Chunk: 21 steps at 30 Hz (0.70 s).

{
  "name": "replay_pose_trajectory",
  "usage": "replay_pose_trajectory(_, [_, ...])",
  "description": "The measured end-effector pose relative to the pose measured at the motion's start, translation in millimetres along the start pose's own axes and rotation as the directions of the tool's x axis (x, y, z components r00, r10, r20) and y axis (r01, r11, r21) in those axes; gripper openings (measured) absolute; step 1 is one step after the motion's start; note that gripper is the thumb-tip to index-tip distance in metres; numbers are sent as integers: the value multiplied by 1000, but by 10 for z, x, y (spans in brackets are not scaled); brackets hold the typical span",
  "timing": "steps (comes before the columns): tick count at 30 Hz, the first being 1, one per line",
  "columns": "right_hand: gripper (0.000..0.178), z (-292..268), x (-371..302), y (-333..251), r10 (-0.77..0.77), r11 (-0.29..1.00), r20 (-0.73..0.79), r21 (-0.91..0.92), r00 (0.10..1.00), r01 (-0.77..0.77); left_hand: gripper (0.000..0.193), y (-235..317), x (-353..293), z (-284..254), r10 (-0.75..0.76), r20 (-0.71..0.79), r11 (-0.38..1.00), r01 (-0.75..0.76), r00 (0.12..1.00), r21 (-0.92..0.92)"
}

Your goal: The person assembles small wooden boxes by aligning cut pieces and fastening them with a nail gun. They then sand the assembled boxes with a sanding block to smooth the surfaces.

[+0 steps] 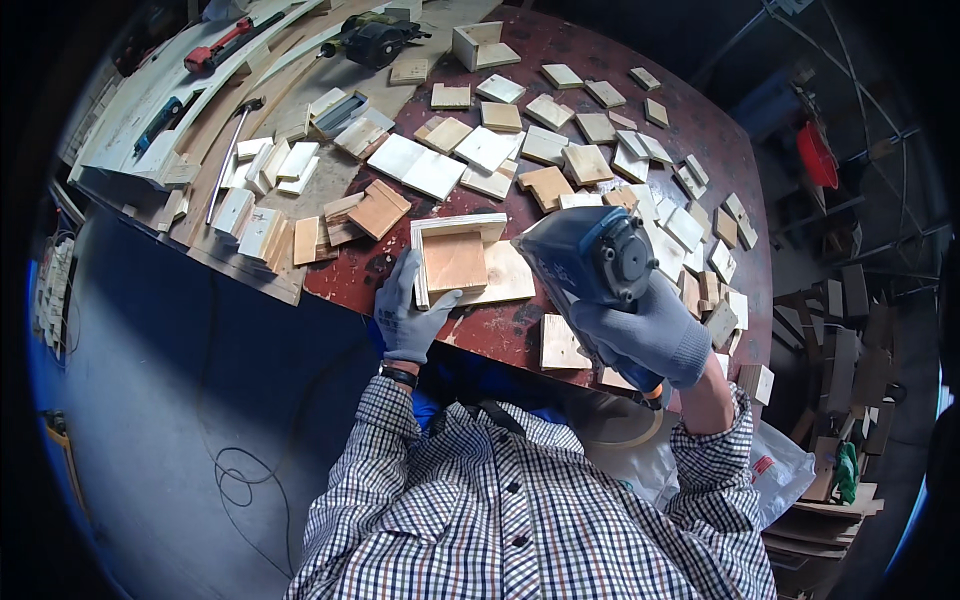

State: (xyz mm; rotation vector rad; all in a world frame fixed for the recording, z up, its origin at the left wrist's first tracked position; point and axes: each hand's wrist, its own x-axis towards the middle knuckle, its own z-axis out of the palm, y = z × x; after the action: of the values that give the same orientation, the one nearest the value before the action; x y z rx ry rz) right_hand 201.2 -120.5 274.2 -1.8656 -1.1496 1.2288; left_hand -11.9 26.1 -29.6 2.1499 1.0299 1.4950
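Our gloved right hand (650, 335) grips a nailer (585, 255), our gloved left hand (408, 310) holds the left wall of a wooden corner (452, 262) at the near edge of the table (340, 282), wood pieces (484, 149) scattered beyond, a saw (374, 42) farthest.

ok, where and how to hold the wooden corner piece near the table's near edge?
I'd pinch the wooden corner piece by its left board, from the left: that board stands on edge, looks thin enough to pinch, and the left grip touches it. The blue power tool hangs close on the right.
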Motion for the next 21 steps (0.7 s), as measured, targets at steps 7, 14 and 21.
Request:
replay_pose_trajectory(7, [33, -84, 1055, -117, 68, 868, 207, -495, 976, 44, 90, 78, 72, 5, 52, -24, 994, -49, 998, 102])
replay_pose_trajectory(14, [38, -6, 1304, 3, 77, 894, 273, -444, 959, 55, 92, 83, 24, -18, -14, 12, 999, 14, 1000, -29])
replay_pose_trajectory(21, [42, 17, 1401, -46, 142, 896, 307, -445, 941, 10, 88, 148, 55, -80, -85, 66, 995, 87, 994, -43])
